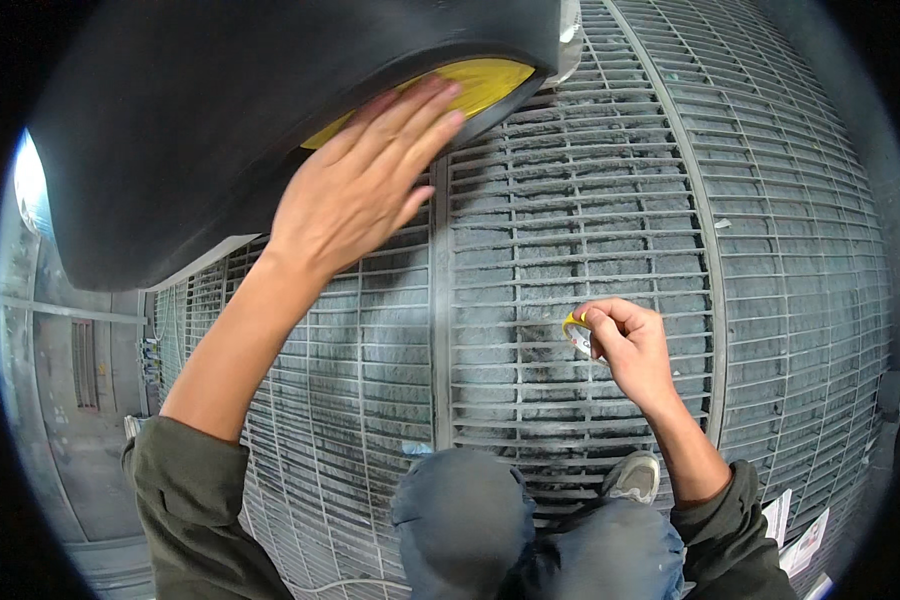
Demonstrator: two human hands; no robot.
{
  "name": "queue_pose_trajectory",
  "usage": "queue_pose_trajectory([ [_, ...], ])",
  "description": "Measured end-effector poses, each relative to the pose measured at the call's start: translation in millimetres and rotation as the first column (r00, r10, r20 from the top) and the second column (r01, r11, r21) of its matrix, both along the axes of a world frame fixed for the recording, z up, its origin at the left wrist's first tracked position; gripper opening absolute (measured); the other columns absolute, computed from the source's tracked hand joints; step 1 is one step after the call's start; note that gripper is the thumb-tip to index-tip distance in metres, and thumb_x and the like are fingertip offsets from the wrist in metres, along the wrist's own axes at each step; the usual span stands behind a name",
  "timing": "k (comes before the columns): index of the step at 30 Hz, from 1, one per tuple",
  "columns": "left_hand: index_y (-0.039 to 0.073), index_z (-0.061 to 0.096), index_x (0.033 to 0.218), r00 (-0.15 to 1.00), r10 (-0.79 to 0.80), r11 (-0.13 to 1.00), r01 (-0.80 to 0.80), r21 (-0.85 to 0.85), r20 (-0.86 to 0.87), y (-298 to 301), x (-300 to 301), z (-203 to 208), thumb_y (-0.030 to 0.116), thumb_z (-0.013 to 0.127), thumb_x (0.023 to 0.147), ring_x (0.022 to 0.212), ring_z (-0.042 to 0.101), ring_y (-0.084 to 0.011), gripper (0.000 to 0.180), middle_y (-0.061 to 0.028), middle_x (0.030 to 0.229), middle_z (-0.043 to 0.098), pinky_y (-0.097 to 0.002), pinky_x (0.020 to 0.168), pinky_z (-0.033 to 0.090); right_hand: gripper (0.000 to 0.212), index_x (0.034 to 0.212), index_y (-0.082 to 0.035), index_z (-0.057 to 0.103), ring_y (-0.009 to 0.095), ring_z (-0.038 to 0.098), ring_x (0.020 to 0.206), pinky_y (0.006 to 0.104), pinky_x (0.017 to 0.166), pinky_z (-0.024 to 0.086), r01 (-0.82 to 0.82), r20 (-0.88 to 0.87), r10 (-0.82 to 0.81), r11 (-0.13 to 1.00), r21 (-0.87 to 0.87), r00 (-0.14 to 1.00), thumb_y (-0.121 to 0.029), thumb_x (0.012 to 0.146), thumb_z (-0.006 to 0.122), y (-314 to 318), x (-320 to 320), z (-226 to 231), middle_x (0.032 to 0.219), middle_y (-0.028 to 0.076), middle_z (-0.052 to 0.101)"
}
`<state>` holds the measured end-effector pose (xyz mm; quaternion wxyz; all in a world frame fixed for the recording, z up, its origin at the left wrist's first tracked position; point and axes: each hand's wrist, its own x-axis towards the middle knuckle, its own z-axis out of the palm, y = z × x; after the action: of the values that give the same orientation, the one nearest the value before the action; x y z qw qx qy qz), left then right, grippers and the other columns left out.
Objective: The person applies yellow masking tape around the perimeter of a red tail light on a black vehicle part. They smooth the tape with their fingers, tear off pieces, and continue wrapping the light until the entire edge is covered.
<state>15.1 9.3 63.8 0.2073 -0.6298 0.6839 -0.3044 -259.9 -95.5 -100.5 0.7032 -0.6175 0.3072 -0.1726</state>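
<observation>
The grey metal grating floor [785,200] spans the centre and right of the frame; its long slots could catch a loose scrap or a dropped roll edgewise. Its broad stretch between centre and right offers the right hand room to move.

The large matte-black curved panel [220,110] fills the upper left. Its lower edge runs slantwise down to the left and limits the left hand on that side; bumping that edge with wrist or forearm could mark the surface.

Two blue-jean knees [465,520] bound the working room at lower centre, so an arm drawn back low might knock them.

The left hand [360,175], upper centre, is spread nearly flat, grasping nothing, its blurred fingers over the smooth, pointed yellow covering [495,82] set along the panel's rim. Uneven pressure there could wrinkle the covering or leave its edge lifting, especially near the tapered right tip; whether it is stuck down under the fingers cannot be told.

The right hand [627,347], right of centre, is curled, pinching the small yellow tape roll [576,334] between thumb and fingers. A loosened pinch would drop it onto the slots.
</observation>
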Motion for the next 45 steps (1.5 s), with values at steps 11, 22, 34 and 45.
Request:
queue_pose_trajectory([
  [11,0.007,0.056,0.140,0.928,0.155,0.884,-0.283,-0.372,-0.338,58,-21,-21,0.016,0.071,0.085,0.093,0.070,-0.0191,0.058,-0.0129,0.121,0.070,-0.0316,0.076,0.057,0.021,0.099,0.002,0.075,0.005,0.057,0.061,0.0236,0.055,0.045,-0.060,-0.016,0.061,0.997,0.044,0.998,-0.014,0.100,0.060,29,9,-10,0.071,-0.001,0.065],
  [22,0.002,0.050,0.145,0.929,-0.085,0.832,-0.132,-0.539,-0.360,22,8,-39,0.009,0.068,0.084,0.044,0.059,-0.0143,0.064,-0.0019,0.060,0.065,-0.0265,0.046,0.049,0.022,0.103,0.001,0.075,0.005,0.057,0.062,0.0248,0.056,0.046,-0.071,-0.059,0.075,0.995,0.064,0.995,-0.015,0.101,0.061,42,7,-21,0.069,0.000,0.065],
  [34,0.011,0.039,0.154,0.976,0.135,0.904,-0.191,-0.381,-0.170,-36,-25,-35,0.018,0.063,0.089,0.044,0.062,-0.0238,0.070,-0.0050,0.056,0.062,-0.0391,0.043,0.049,0.022,0.102,0.001,0.075,0.006,0.058,0.062,0.0247,0.057,0.047,-0.084,-0.076,0.092,0.991,0.109,0.993,-0.016,0.101,0.061,41,6,-21,0.070,0.001,0.065],
  [45,0.012,0.039,0.154,0.867,0.167,0.781,-0.406,-0.474,-0.469,41,-8,-41,0.016,0.060,0.088,0.041,0.060,-0.0239,0.069,-0.0063,0.056,0.063,-0.0380,0.042,0.049,0.022,0.097,0.002,0.075,0.006,0.056,0.059,0.0234,0.055,0.045,-0.060,-0.119,0.068,0.996,0.068,0.991,-0.014,0.100,0.060,42,5,-22,0.064,-0.001,0.062],
])
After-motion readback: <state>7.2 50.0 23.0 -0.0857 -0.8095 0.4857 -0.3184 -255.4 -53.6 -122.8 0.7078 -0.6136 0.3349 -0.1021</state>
